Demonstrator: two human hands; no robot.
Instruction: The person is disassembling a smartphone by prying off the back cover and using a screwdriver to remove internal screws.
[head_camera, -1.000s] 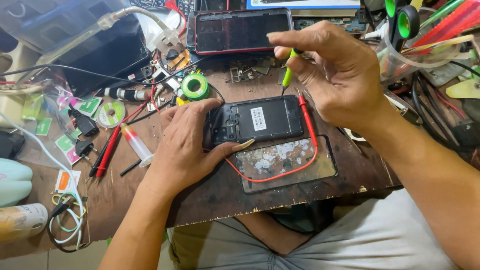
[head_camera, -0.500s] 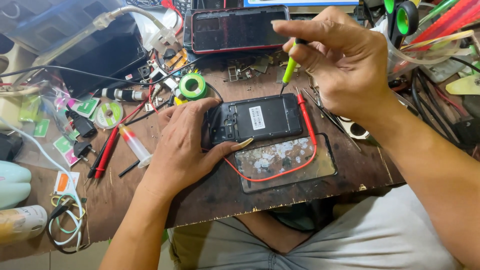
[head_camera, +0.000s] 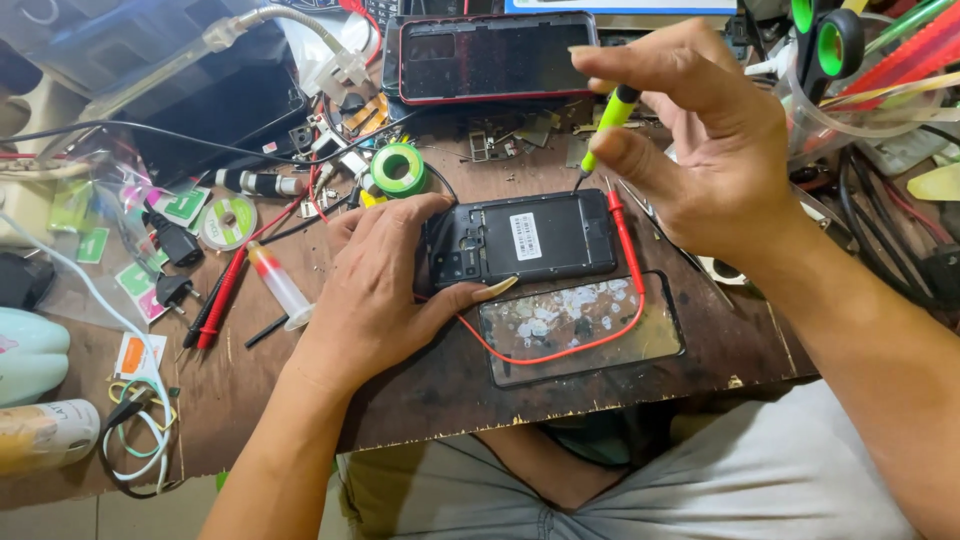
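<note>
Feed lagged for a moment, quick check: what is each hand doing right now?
Left hand: closed on the opened phone, pinning it to the bench.
Right hand: closed on a green screwdriver, tip at the phone's top edge.

Black opened phone (head_camera: 520, 240); yellow-green screwdriver (head_camera: 608, 122); red probe lead (head_camera: 625, 235); green solder reel (head_camera: 398, 168); brown worktop (head_camera: 420, 380); red-rimmed phone (head_camera: 490, 55).

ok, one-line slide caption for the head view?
Left hand steadies an opened phone on a cluttered workbench while the right hand sets a green screwdriver at its corner.
</note>
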